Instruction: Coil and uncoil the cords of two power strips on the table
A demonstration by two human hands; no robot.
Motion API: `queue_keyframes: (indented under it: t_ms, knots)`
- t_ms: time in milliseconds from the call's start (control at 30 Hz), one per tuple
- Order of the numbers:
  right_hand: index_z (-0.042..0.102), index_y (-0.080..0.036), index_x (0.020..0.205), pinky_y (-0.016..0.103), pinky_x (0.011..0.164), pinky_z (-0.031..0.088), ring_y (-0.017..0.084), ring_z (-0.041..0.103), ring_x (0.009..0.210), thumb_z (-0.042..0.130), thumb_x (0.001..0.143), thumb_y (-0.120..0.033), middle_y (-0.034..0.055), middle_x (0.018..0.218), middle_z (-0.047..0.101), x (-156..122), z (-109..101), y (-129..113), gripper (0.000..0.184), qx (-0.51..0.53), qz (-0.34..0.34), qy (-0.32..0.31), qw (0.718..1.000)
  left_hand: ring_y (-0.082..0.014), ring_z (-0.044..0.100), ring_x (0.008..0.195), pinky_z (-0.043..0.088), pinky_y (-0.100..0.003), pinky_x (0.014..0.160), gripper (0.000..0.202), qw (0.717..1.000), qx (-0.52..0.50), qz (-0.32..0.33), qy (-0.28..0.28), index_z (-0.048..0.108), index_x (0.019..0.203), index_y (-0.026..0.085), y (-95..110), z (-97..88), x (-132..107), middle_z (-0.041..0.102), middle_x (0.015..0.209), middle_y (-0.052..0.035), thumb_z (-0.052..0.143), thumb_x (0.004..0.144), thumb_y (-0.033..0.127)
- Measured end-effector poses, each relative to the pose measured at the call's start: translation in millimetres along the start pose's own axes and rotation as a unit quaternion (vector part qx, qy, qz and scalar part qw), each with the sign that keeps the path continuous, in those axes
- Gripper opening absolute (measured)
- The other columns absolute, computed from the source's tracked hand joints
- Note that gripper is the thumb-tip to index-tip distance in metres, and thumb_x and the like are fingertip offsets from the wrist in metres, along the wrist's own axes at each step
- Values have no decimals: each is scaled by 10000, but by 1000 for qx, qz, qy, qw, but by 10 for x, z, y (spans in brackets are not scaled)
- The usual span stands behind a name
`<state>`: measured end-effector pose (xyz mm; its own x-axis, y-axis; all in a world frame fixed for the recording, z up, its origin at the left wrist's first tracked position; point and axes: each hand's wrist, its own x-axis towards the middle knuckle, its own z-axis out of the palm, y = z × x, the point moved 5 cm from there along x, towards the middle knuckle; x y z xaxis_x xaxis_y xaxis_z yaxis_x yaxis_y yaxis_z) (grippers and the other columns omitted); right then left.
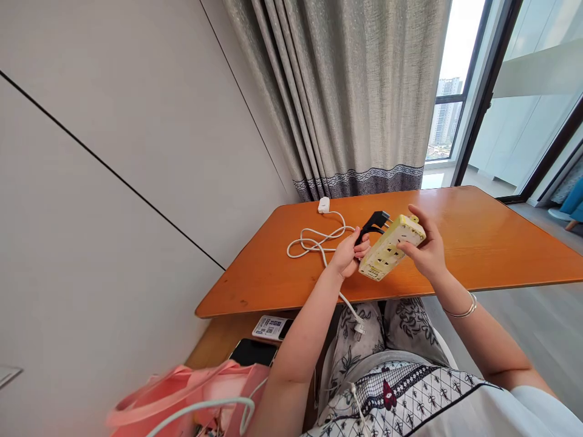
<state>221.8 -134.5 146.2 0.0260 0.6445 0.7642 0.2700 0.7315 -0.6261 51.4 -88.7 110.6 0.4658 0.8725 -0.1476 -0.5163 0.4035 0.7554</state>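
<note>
Left grip (350, 254): clamped on the black plug (375, 220) at its cord end, plug pointed toward the power strip (386, 251). Right grip (429, 246): clamped on the far end of the strip, thumb on the socket face. Power strip: tilted, held above the surface (257, 261). White block (323, 205): near the far edge.

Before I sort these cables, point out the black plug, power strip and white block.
Black plug (376, 219), head view: its body.
Power strip (388, 250), head view: socket face.
White block (323, 205), head view: its casing.
</note>
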Motion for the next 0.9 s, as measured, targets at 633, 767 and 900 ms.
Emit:
queue_keyframes:
  t_ms: [633,767,900]
  knots:
    - [694,-211,901,386,831,551,252,685,896,837,610,-576,54,935,752,-50,274,467,488,243,317,-47,915,-38,409,500,259,-156,446,464,987,122,88,54,625,832,145,-269,-162,151,552,633,46,883,642,480]
    - [690,-191,893,372,799,553,233,687,843,861,587,-539,52,904,754,-23,264,523,494,233,342,-45,909,-114,562,635,420,-232,596,493,988,137,63,31,661,905,149,-360,-215,214,652,724,-5,832,686,556]
    - [677,-186,884,366,774,546,230,689,817,870,575,-502,60,890,754,-28,276,580,482,244,362,-57,898,-169,608,734,456,-295,691,573,987,151,60,18,678,920,129,-432,-279,265,684,781,-48,752,723,662]
